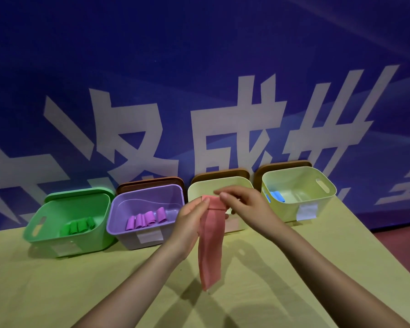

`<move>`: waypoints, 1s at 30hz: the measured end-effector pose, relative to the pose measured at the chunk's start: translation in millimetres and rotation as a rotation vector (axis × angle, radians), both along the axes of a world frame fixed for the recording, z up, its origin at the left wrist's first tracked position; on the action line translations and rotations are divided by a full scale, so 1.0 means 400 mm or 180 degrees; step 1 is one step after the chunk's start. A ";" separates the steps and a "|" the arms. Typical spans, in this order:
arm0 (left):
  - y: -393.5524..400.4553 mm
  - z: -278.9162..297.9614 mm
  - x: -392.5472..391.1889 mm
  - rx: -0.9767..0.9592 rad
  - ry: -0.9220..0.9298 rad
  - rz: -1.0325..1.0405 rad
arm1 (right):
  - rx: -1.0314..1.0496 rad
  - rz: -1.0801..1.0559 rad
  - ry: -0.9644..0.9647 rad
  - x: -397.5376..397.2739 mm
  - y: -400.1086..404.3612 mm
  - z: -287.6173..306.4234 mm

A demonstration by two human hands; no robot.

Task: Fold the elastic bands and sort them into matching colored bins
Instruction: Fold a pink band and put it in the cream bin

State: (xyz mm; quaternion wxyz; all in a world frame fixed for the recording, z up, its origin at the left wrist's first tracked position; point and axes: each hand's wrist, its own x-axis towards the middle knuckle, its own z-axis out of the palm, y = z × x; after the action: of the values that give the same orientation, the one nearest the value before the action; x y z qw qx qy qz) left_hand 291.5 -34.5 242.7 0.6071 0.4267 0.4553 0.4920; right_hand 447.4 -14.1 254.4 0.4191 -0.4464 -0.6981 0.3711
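Single head-worn view, forward and down, close over table [57,292] and bins [66,242].

A yellow-green table [57,292] — behind it, a blue banner [199,55] with white characters.

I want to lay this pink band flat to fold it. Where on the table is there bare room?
The broad yellow table in front of the green bin and purple bin is bare, as is the stretch right of the right hand, before the far-right bin. The back edge is crowded with four bins almost side by side.
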 end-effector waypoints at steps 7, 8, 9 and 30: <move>-0.001 -0.012 0.006 0.0508 0.1469 0.0339 | 0.0214 -0.0178 -0.0451 -0.017 0.004 -0.024; -0.003 -0.010 0.006 0.0637 0.1610 0.0359 | 0.0230 -0.0165 -0.0542 -0.018 0.005 -0.025; -0.005 -0.010 0.005 0.0753 0.1668 0.0384 | 0.0205 -0.0154 -0.0570 -0.018 0.004 -0.025; 0.037 0.000 -0.001 -0.0288 -0.0065 -0.0169 | 0.0037 -0.0491 0.0021 -0.012 0.031 -0.015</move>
State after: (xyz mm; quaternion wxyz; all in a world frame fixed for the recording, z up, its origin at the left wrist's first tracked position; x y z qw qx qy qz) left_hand 291.1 -19.6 242.7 0.6433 0.4057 0.4594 0.4589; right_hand 442.6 -1.9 248.4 0.4513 -0.4953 -0.6624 0.3352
